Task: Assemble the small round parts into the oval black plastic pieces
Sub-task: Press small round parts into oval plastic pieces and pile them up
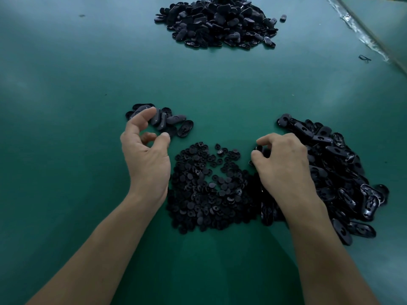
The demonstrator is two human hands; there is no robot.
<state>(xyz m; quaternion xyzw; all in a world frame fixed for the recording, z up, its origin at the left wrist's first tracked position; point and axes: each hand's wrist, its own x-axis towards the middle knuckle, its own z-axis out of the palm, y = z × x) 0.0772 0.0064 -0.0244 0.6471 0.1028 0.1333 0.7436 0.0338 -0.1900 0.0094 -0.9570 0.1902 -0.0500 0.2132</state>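
A heap of small round black parts (209, 190) lies on the green table between my hands. Oval black plastic pieces (339, 170) are heaped at the right. A small cluster of oval pieces (169, 121) lies at the left, just beyond my left hand (146, 159). That hand hovers with loosely curled fingers and holds nothing that I can see. My right hand (284, 166) rests at the left edge of the right heap, its thumb and fingers pinching a black oval piece (259, 150), mostly hidden by the fingers.
A large pile of black oval pieces (218, 20) sits at the far middle of the green table (66, 84). A clear plastic sheet (370, 34) runs along the far right edge. One stray scrap (364, 58) lies near it.
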